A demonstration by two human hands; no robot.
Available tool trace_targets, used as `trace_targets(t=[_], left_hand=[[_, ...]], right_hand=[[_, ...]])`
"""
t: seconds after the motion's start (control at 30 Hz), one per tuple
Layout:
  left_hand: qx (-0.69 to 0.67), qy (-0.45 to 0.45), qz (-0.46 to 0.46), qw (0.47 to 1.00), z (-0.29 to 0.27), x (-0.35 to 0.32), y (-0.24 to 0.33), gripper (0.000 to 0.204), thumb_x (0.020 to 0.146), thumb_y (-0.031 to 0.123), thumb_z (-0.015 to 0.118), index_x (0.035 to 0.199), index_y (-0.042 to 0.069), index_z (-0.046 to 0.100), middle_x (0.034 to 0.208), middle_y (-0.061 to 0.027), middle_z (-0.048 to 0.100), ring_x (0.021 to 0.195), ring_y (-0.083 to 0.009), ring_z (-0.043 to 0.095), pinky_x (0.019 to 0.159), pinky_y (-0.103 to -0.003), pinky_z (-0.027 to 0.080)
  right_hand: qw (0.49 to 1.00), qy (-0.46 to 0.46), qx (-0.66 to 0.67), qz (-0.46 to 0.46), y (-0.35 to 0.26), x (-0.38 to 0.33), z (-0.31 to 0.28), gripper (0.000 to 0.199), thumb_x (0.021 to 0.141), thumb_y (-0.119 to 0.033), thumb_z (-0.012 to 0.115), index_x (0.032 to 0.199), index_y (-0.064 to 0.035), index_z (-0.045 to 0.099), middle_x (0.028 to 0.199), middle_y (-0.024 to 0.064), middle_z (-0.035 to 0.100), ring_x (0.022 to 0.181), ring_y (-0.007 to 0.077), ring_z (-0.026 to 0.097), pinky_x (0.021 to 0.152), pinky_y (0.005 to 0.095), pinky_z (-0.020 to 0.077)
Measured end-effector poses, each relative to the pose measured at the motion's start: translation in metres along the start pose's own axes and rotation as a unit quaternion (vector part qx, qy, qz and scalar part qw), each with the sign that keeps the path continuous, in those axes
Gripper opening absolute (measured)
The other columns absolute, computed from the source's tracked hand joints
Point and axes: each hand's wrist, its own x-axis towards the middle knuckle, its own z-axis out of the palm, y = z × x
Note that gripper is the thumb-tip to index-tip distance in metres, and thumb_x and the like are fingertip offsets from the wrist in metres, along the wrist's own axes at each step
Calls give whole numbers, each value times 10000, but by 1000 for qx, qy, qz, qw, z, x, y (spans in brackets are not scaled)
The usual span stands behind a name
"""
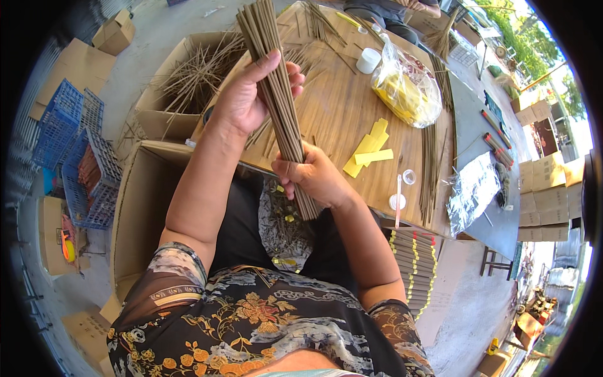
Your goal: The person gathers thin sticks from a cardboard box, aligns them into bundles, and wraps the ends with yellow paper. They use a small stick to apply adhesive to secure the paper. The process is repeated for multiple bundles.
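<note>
A thick bundle of brown incense sticks [281, 113] is held aslant over the near edge of the wooden table [339, 100]. My left hand [242, 100] is wrapped round its upper part, thumb along the front. Lower down, my right hand [317, 176] grips the same bundle close to its bottom end. To the right of my hands lie several yellow paper strips [370, 151]. Beyond them is a clear plastic bag [408, 91] with yellow paper inside. Loose sticks [430, 169] form a long row along the table's right side.
An open cardboard box [169, 113] of tangled sticks stands at the left, with another open box [151, 207] nearer me. Tied bundles [414, 270] are stacked under the table's right edge. Blue crates [81, 151] stand far left. Another person [389, 19] sits across the table.
</note>
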Motion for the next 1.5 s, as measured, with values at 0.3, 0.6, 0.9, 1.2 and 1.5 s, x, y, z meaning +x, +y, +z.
trace_targets(t=[0.3, 0.6, 0.9, 1.2, 1.5], left_hand=[[-102, 21, -9, 995, -36, 10, -41, 412, 870, 374, 491, 1077, 18, 494, 928, -127, 586, 862, -253, 588, 808, -390, 486], [-146, 24, -5, 989, -40, 17, -67, 412, 911, 386, 396, 1086, 25, 487, 985, -119, 571, 947, -241, 560, 816, -396, 483], [-96, 46, 29, 994, -50, 14, -85, 186, 900, 145, 450, 1035, 42, 528, 918, -92, 606, 841, -190, 602, 730, -326, 503], [-138, 41, 6, 990, -49, 9, -81, 143, 858, 137, 534, 966, 48, 563, 874, -47, 617, 770, -150, 588, 740, -295, 480], [-56, 101, 25, 993, -50, 5, -76, 51, 805, 110, 594, 806, 63, 574, 723, -7, 581, 603, -96, 515, 588, -230, 428]], right_hand=[[966, 182, -180, 33, 13, 3, 2, 159, 772, -104, 562, 832, -7, 451, 613, 92, 534, 492, 199, 538, 446, 302, 430], [730, 349, -586, -49, 5, 27, -17, 211, 771, -148, 570, 844, -1, 438, 763, 232, 578, 731, 413, 568, 633, 459, 458], [856, 299, -421, 28, 2, 28, -21, 204, 752, -127, 566, 816, 10, 429, 755, 230, 574, 719, 421, 561, 619, 453, 450], [718, 356, -597, -35, 6, 23, -16, 210, 763, -136, 577, 841, -8, 430, 757, 234, 578, 732, 418, 565, 632, 455, 459], [721, 353, -597, -23, 8, 21, -17, 222, 765, -138, 585, 855, -11, 426, 768, 233, 578, 740, 422, 563, 635, 460, 460]])
